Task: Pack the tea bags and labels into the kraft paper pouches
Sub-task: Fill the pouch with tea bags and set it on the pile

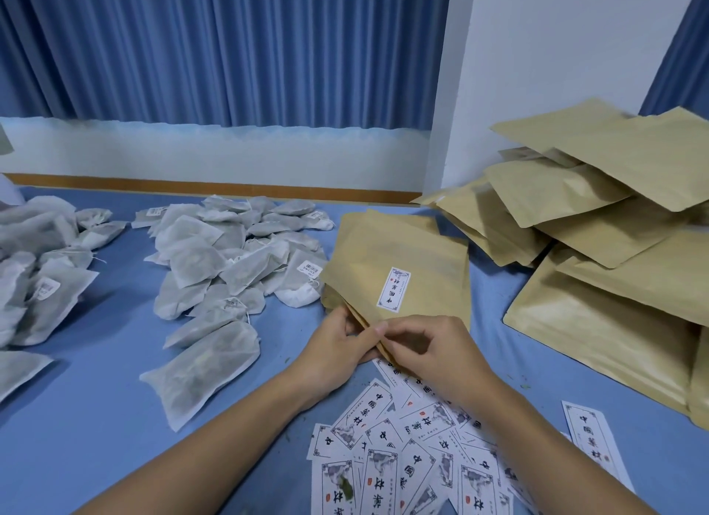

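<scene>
Head camera looks down on a blue table (pixel 96 457), and from where I stand the two hands meet near its middle. The left hand (pixel 337 347) has its fingers curled, thumb and fingertips pinching the near edge of a kraft paper pouch (pixel 426 284). The right hand (pixel 435 355) pinches the same edge between thumb and forefinger, its other fingers loosely bent behind. The pouch runs from the hands towards twelve o'clock, lying on a small stack of flat pouches (pixel 383 223). A white label (pixel 394 287) sits on its face; whether it is stuck or loose I cannot tell.

At ten o'clock from the hands is a pile of tea bags (pixel 230 257), with one large tea bag (pixel 203 365) lying alone at nine o'clock. A second pile (pixel 34 261) sits further out at nine. Loose labels (pixel 399 464) are scattered at six o'clock, under the forearms, and a single label (pixel 592 438) lies at four. At two o'clock a heap of kraft pouches (pixel 598 230) leans against the white wall (pixel 537 73). Blue curtains (pixel 211 46) hang at twelve
</scene>
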### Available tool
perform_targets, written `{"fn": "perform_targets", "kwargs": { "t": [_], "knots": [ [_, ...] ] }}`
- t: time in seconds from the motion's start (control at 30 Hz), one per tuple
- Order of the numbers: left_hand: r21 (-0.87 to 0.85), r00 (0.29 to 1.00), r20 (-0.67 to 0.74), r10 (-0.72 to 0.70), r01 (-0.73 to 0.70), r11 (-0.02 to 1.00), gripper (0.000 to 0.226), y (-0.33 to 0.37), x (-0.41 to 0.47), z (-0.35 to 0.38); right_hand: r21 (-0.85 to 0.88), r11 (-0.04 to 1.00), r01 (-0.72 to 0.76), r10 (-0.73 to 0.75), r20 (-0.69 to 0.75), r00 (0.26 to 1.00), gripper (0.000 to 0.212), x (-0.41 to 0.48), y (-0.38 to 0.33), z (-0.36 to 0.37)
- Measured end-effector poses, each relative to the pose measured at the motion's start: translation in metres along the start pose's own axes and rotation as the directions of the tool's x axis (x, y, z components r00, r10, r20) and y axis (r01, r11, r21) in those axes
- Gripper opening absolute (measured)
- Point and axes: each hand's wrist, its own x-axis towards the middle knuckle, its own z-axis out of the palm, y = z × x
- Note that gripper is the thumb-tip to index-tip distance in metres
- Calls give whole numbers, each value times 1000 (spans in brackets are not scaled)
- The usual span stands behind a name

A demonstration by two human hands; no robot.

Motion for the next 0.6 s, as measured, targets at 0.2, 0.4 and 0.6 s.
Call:
{"fn": "perform_targets", "kwargs": {
  "t": [0.2, 0.4, 0.6],
  "knots": [
    [-40, 1000, -2, -16, 15, 999, 23, -1, 0, -1, -313, 936, 157, -210, -141, 968, 15, -2, -7, 6],
    [-13, 998, 11, -64, 64, 998, 22, 1, 1, 2, -342, 909, 240, -305, -150, 941, 10, -6, -17, 10],
    [68, 989, -135, -60, 70, 995, 32, 1, -1, 7, -573, 790, 216, -265, -1, 964, 11, -2, -21, 9]
  ]
}}
